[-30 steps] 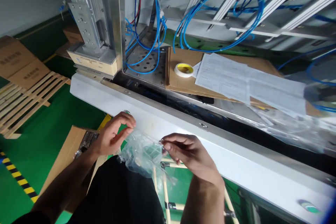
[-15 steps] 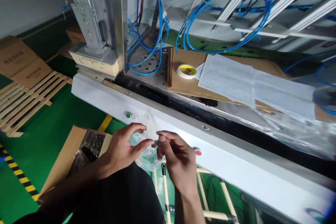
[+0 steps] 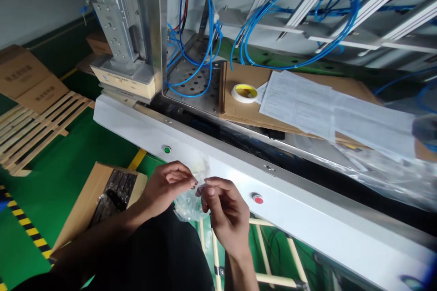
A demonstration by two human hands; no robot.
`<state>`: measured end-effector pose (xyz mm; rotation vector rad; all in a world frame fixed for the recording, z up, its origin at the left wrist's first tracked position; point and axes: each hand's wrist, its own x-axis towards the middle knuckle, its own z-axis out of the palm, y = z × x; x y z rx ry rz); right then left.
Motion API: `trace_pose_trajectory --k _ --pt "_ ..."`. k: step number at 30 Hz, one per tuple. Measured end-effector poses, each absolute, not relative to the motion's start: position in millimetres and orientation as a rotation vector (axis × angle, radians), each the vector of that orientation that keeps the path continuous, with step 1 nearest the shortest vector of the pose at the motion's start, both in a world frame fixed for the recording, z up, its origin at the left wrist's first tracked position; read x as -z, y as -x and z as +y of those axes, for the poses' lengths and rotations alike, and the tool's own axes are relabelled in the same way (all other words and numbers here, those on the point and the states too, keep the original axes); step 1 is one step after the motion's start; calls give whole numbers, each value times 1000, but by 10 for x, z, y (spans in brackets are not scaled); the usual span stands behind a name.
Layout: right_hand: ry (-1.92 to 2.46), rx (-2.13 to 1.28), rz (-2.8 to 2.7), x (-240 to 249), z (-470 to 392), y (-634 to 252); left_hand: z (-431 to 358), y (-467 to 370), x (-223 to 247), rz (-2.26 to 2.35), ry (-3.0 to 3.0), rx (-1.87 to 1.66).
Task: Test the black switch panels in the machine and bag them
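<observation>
A clear plastic bag (image 3: 191, 207) hangs crumpled between my two hands, in front of the white machine edge. My left hand (image 3: 170, 186) has its thumb and fingertips pinched together at the bag's upper left side. Facing it, my right hand (image 3: 227, 209) grips the bag's upper edge between thumb and index finger, with the other fingers curled. The fingertips of both hands are only a short gap apart. Much of the bag is see-through, so its outline and any contents are hard to make out.
A green button (image 3: 167, 149) and a red button (image 3: 258, 198) sit on the white rail (image 3: 307, 218). Behind lie cardboard sheets (image 3: 235, 72), a tape roll (image 3: 244, 93) and papers (image 3: 300, 100). An open carton (image 3: 80, 204) with black wrapped items stands lower left, a wooden pallet (image 3: 44, 129) beyond.
My left hand's thumb and fingers have closed from a wide gap into a pinch on the bag. My right hand has shifted slightly left and down.
</observation>
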<state>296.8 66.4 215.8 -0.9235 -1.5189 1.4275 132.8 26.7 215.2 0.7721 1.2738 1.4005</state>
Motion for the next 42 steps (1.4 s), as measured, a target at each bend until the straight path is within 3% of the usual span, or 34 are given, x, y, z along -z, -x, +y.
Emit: trace_pose_trajectory --k 24,31,37,42 --pt "807 -1683 -1595 -2038 575 -3087 360 -1227 -2063 1355 -993 -1453" --pt "997 -1778 -1460 -2118 707 -3342 339 -910 -2052 1666 -1818 -1484" --pt "1037 -1574 -1699 -2260 880 -3522 332 -792 -2137 1676 -2103 -1411" --pt "909 -1317 -1421 -2074 884 -3420 322 -905 -2175 1901 -1854 -1666"
